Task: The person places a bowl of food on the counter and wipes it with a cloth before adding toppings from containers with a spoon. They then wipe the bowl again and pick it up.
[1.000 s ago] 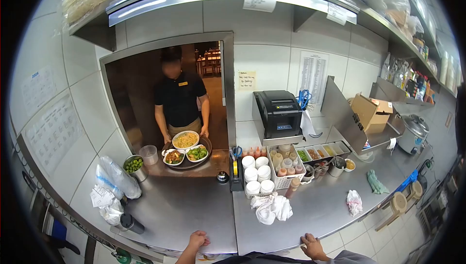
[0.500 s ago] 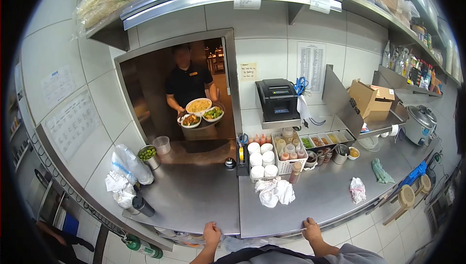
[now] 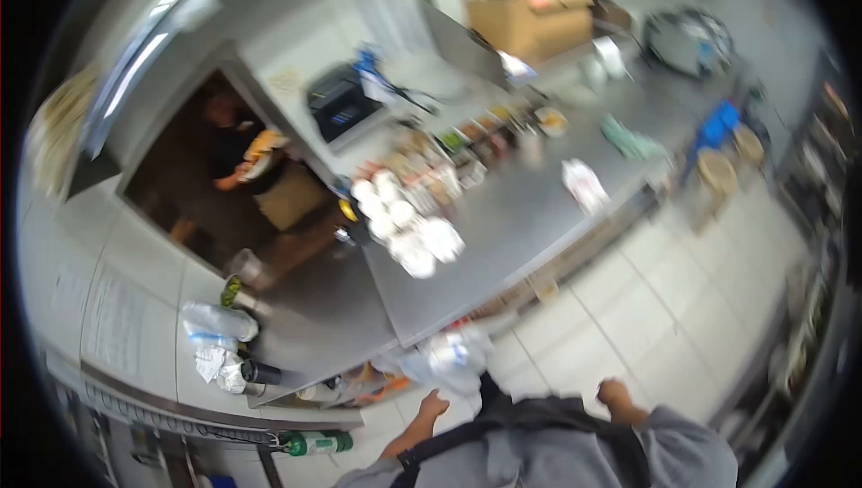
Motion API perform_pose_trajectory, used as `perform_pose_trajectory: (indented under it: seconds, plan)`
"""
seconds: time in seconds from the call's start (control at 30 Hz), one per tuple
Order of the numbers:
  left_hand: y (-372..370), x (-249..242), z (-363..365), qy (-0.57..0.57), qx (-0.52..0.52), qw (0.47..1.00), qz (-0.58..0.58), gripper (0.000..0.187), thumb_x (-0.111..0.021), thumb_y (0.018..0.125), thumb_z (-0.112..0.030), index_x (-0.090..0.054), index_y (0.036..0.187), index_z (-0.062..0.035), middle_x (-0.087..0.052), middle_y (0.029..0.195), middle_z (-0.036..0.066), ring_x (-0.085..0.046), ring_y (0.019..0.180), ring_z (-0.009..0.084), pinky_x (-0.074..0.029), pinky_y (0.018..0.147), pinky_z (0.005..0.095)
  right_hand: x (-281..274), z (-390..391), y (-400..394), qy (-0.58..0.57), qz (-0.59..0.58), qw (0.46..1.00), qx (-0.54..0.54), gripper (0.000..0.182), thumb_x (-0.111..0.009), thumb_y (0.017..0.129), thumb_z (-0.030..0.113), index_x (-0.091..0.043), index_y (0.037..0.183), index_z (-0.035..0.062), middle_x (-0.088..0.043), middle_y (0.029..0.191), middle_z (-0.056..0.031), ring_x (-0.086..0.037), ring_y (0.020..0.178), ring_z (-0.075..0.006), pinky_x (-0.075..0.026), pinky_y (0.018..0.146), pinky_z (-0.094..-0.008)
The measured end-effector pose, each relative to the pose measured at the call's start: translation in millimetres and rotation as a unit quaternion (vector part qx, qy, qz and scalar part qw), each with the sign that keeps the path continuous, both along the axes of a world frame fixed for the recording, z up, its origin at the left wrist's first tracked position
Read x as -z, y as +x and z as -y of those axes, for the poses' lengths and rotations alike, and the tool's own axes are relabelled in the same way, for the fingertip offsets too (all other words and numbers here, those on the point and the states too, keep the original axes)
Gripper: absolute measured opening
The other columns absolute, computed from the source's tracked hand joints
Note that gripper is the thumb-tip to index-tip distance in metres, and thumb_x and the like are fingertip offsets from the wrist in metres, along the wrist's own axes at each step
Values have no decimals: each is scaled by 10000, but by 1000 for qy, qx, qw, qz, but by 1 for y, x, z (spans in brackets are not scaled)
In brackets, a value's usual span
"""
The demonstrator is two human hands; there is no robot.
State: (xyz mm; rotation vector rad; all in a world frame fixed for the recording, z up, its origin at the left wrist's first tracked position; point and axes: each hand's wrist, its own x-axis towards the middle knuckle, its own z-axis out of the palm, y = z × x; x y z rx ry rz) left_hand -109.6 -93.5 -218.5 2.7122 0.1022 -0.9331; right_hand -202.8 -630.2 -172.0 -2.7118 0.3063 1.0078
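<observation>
My left hand (image 3: 435, 404) hangs below the counter's front edge, near a clear plastic bag (image 3: 453, 349); its fingers are blurred. My right hand (image 3: 614, 393) is held over the tiled floor, its fingers curled, touching nothing visible. Both hands are away from the steel counter (image 3: 503, 237). On the counter sit white lidded cups (image 3: 388, 210), a crumpled white cloth (image 3: 436, 241), a second cloth (image 3: 585, 186) and a green cloth (image 3: 631, 138).
Beyond the pass-through window a person (image 3: 235, 142) holds dishes. A black printer (image 3: 344, 106), a cardboard box (image 3: 530, 26) and a rice cooker (image 3: 689, 43) stand along the wall. Stools (image 3: 716, 174) and a green cylinder (image 3: 314, 442) are near the floor.
The view has swung right and tilted, with blur. Both my hands have come off the counter edge. The person in the window has turned with the dishes.
</observation>
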Motion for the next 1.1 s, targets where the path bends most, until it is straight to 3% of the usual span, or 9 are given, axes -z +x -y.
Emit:
perform_pose_trajectory:
  seconds: [0.03, 0.07, 0.17, 0.2, 0.23, 0.4, 0.7, 0.97, 1.1]
  plan:
    - [-18, 17, 5, -64, 135, 987, -53, 721, -636, 670, -300, -442, 1324, -67, -580, 1178, 215, -569, 1088, 333, -451, 937, 358, -3, 19, -34, -3, -1, 999, 54, 225, -538, 749, 141, -693, 897, 70, -654, 1002, -172, -622, 955, -320, -500, 825, -414]
    - [-35, -7, 27, -111, 47, 970, -210, 677, -642, 677, -316, -492, 1290, -72, -609, 1132, 210, -608, 1005, 332, -471, 894, 379, -26, 31, -62, -8, 67, 992, 109, 236, -536, 736, 126, -691, 898, 55, -652, 969, -194, -624, 931, -341, -499, 833, -419]
    - [-61, -6, 78, -160, 214, 934, -235, 545, -624, 702, -415, -629, 1126, -72, -631, 1101, 178, -631, 931, 313, -480, 843, 413, -67, 61, -128, -5, 85, 961, 263, 277, -530, 705, 114, -680, 920, 24, -642, 963, -217, -618, 932, -356, -494, 855, -414]
    - [-112, -44, -8, -166, 213, 931, -245, 545, -624, 702, -415, -629, 1126, -72, -631, 1101, 178, -631, 931, 313, -480, 843, 413, -67, 71, -148, -29, 90, 951, 296, 273, -533, 699, 118, -680, 907, 20, -641, 951, -221, -618, 922, -360, -497, 843, -415]
    - [-92, 29, 26, -134, 220, 940, -224, 535, -622, 700, -415, -636, 1120, -85, -625, 1109, 183, -622, 953, 320, -474, 858, 408, -63, 83, -162, -52, 97, 941, 321, 269, -535, 694, 123, -680, 893, 15, -641, 939, -225, -619, 912, -363, -501, 831, -416]
    - [47, -49, 101, 56, 285, 941, -173, 452, -592, 717, -325, -653, 1037, -10, -603, 1126, 217, -612, 989, 332, -479, 864, 409, -33, 93, -203, -78, 63, 912, 397, 302, -580, 685, 158, -693, 941, 43, -652, 920, -220, -633, 897, -367, -498, 840, -417]
    - [210, -204, 206, -316, -17, 925, 208, 246, -570, 812, -207, -673, 1006, -97, -665, 937, 159, -634, 869, 325, -504, 767, 376, -63, 9, -37, 116, 117, 966, 199, 345, -571, 735, 163, -658, 1028, 4, -637, 963, -235, -618, 933, -367, -484, 865, -407]
    - [293, -192, 223, -273, 46, 848, 452, 151, -606, 763, -83, -653, 888, -14, -616, 908, 163, -571, 878, 361, -475, 778, 414, -113, 23, 131, 45, 227, 962, 147, 282, -590, 778, 179, -676, 1007, 39, -664, 881, -195, -648, 812, -345, -527, 760, -394]
    - [305, -177, 218, -286, 98, 835, 460, 78, -585, 761, -58, -600, 826, -16, -583, 871, 160, -548, 832, 362, -459, 766, 433, -137, 7, 156, 102, 237, 925, 279, 283, -601, 781, 177, -671, 1030, 65, -670, 901, -175, -649, 834, -332, -517, 785, -388]
